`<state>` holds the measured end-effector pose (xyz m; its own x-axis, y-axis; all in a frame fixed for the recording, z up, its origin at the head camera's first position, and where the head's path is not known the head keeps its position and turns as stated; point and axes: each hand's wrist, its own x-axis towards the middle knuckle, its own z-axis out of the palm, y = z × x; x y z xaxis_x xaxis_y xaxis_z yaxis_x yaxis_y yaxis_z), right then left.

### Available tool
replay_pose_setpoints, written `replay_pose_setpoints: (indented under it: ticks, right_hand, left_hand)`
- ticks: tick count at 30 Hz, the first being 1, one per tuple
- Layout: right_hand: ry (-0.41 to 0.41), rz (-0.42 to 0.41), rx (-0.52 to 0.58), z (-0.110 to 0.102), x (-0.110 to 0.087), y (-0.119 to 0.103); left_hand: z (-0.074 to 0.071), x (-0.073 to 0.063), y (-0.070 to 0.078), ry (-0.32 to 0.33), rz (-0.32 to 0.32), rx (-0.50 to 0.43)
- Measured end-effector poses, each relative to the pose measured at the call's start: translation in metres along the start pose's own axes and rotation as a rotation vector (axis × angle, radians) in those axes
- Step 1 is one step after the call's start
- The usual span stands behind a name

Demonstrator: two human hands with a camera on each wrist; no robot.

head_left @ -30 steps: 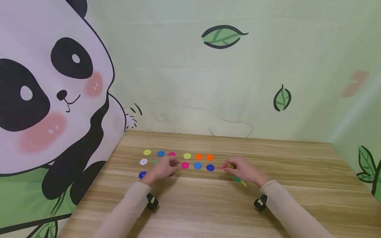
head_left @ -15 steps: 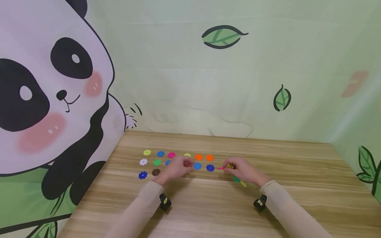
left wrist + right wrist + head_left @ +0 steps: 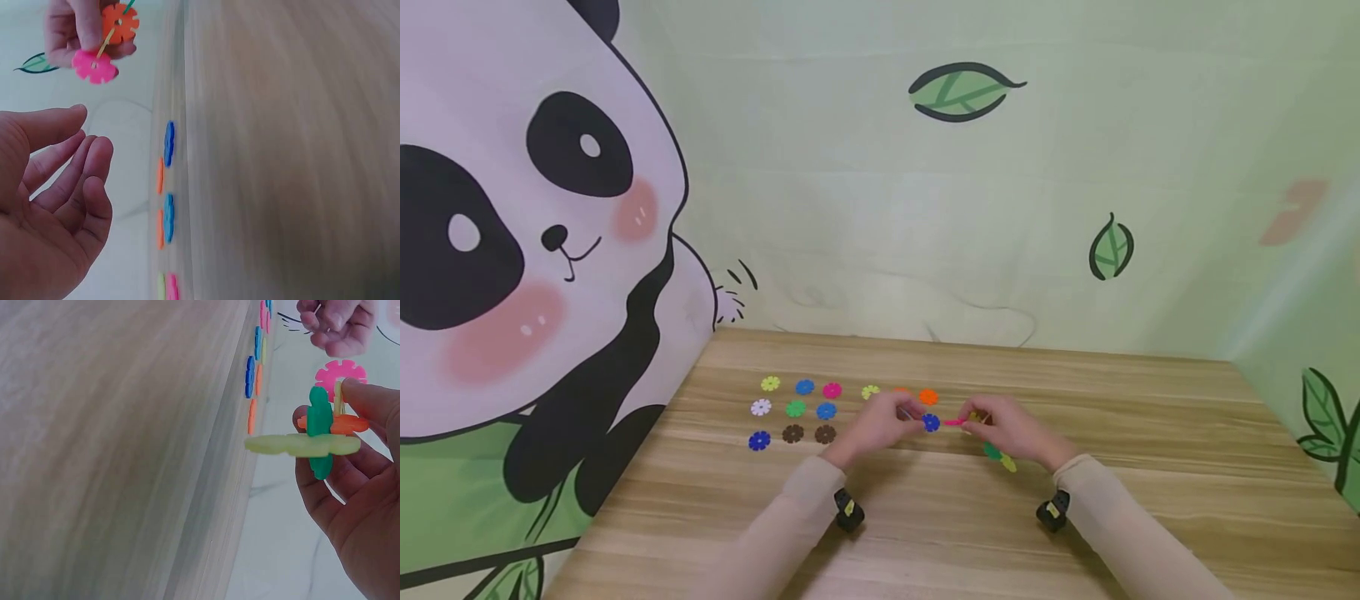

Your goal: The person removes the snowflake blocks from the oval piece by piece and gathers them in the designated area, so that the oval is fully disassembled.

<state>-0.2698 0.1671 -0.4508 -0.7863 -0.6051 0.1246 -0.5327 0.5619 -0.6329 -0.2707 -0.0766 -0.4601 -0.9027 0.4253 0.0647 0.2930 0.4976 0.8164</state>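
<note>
My right hand point(image 3: 1011, 429) pinches a chain of interlocked plastic snowflake discs above the table. In the right wrist view a pink disc point(image 3: 340, 376) leads the chain, followed by a yellow disc point(image 3: 339, 400), an orange disc point(image 3: 350, 424), a green disc point(image 3: 320, 419) and a yellow-green disc point(image 3: 275, 445) at the other end. To its left is my left hand point(image 3: 883, 419), palm side visible in the left wrist view, fingers loosely bent around nothing. Its fingertips are close to a dark blue disc point(image 3: 931, 422), which overlaps the gap between both hands in the head view.
Loose discs lie in rows on the wooden table point(image 3: 1150, 483), among them an orange disc point(image 3: 928, 397), a white disc point(image 3: 761, 407), a brown disc point(image 3: 793, 433) and a green disc point(image 3: 796, 408). Behind the table stands a wall with a panda drawing point(image 3: 647, 367).
My left hand has moved right along the front row, past the pink and light blue discs to beside the dark blue one. My right hand with the chain has hardly moved.
</note>
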Motion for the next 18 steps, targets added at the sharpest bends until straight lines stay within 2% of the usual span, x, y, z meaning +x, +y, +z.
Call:
replay_pose_setpoints:
  ticks: [4, 7, 13, 18]
  right_hand:
    - [0.010, -0.025, 0.007, 0.001, 0.001, 0.001]
    - [0.014, -0.030, 0.020, 0.002, 0.002, 0.002]
    - [0.010, -0.016, 0.032, 0.003, 0.003, 0.001]
    - [0.003, -0.041, 0.042, 0.005, 0.005, 0.001]
  left_hand:
    - [0.006, 0.002, 0.009, 0.003, -0.017, -0.048]
    - [0.012, 0.004, 0.011, 0.015, -0.004, -0.069]
    - [0.021, 0.008, 0.016, 0.021, -0.008, -0.056]
    - [0.026, 0.009, 0.020, 0.010, -0.004, -0.039]
